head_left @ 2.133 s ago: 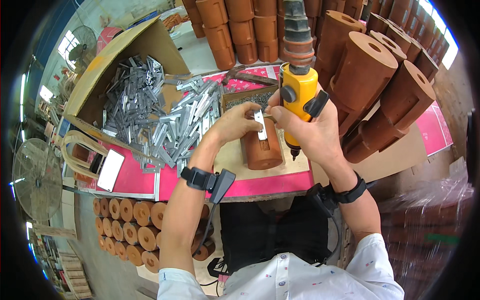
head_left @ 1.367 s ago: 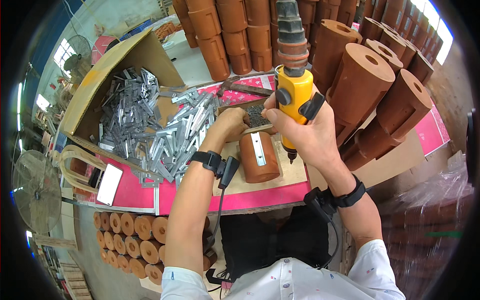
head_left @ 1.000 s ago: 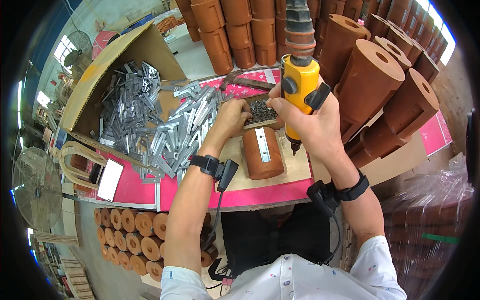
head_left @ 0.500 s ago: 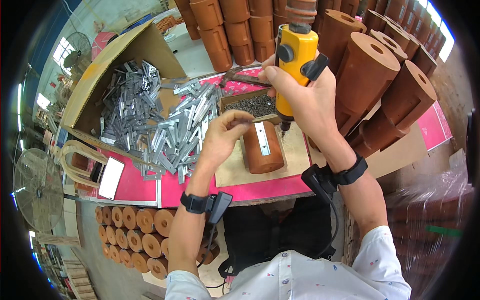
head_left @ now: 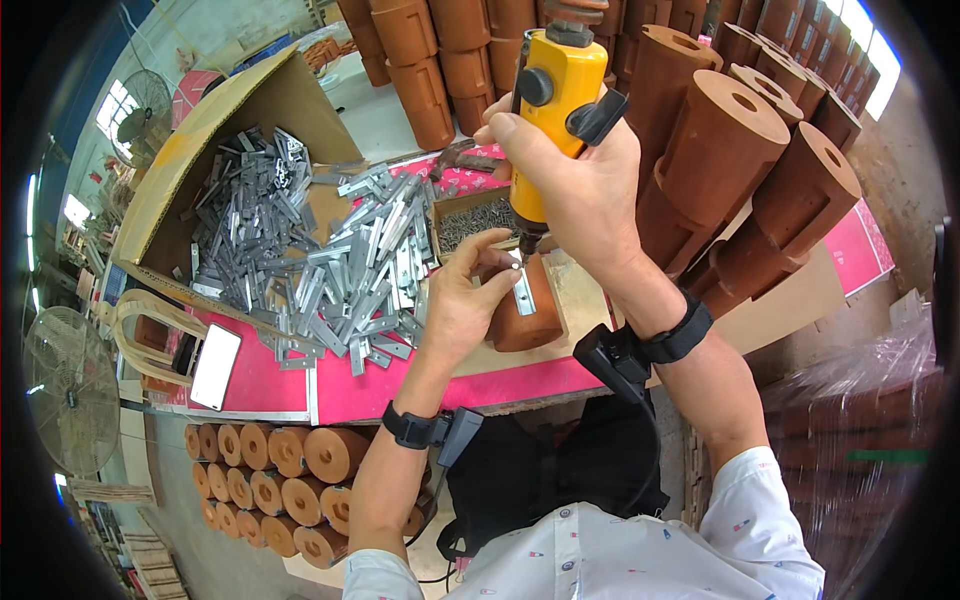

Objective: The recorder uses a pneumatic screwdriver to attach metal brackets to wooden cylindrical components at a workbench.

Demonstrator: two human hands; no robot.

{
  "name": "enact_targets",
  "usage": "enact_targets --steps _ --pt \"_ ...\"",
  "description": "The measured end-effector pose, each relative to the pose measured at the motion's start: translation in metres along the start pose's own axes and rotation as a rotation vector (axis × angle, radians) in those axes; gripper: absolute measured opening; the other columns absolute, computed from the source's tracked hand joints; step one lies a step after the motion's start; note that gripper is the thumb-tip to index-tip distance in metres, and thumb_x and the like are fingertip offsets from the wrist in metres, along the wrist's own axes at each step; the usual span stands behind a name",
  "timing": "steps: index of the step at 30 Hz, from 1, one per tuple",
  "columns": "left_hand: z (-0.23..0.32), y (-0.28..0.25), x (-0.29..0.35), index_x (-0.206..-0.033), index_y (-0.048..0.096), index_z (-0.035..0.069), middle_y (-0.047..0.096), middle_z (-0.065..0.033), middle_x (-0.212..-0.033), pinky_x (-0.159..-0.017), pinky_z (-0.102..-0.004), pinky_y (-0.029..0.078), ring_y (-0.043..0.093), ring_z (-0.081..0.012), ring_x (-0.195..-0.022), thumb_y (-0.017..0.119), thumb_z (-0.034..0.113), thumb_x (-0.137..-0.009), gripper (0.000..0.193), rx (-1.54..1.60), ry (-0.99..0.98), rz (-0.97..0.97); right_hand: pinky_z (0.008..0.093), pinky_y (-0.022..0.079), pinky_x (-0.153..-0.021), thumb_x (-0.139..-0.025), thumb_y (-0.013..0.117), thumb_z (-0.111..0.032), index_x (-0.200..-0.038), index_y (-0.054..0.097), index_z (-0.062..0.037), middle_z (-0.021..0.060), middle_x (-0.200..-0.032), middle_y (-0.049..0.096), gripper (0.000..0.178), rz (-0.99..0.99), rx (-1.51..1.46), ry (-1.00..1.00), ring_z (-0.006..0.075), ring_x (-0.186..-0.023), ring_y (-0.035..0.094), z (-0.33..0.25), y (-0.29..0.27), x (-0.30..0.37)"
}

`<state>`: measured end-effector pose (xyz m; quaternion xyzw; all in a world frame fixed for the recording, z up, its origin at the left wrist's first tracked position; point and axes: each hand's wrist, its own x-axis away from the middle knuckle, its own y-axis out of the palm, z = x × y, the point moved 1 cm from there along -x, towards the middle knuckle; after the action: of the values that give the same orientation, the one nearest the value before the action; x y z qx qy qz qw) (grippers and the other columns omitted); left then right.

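A brown cylinder (head_left: 532, 328) lies on a pale board at the table's front, with a slotted metal strip (head_left: 524, 293) along its top. My right hand (head_left: 590, 195) is closed around a yellow power screwdriver (head_left: 562, 85) held upright. Its bit points down at the strip's far end. Beside that tip, the thumb and fingers of my left hand (head_left: 462, 300) are pinched together; what they hold is too small to make out. Behind the cylinder, screws (head_left: 475, 222) fill a shallow box, partly covered by my left fingers.
On the left, an open carton (head_left: 185, 135) spills metal strips (head_left: 380, 250) over the pink tabletop. A hammer (head_left: 455, 160) lies behind the screws. A phone (head_left: 216, 366) leans on a wooden stand at the near left. Brown cylinders (head_left: 725, 140) stand stacked at the right; more (head_left: 335, 453) lie below the table.
The screwdriver has come down and left to the strip's far end. My left hand has moved right and nearer, its fingertips now at the bit. The view has shifted slightly.
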<state>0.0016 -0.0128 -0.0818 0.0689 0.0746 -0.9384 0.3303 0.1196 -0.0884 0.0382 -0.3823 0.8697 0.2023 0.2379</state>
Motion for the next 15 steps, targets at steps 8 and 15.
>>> enact_targets --steps 8,15 --pt "0.0021 -0.0012 0.0000 -0.122 0.060 0.002 0.068 -0.0061 -0.093 -0.082 -0.0264 0.051 0.063 -0.0103 -0.087 0.068 -0.002 -0.083 0.040 0.012 0.052 0.001 0.0254 0.049 -0.073 -0.083 0.071 -0.014 -0.103 0.056 -0.0016 0.0015 -0.088 0.062 0.028 -0.020 0.012 -0.007 0.0076 -0.080 0.058 0.0070 0.0041 -0.0008" --pt "0.0056 -0.0012 -0.0024 -0.120 0.058 -0.002 0.064 -0.0053 -0.095 -0.085 -0.0258 0.051 0.061 -0.0111 -0.091 0.067 -0.006 -0.083 0.039 -0.085 0.022 -0.042 0.0261 0.049 -0.073 -0.082 0.071 -0.014 -0.102 0.056 -0.0015 0.0017 -0.088 0.062 0.028 -0.026 0.022 0.001 0.0078 -0.079 0.058 0.0060 0.0027 -0.0012"
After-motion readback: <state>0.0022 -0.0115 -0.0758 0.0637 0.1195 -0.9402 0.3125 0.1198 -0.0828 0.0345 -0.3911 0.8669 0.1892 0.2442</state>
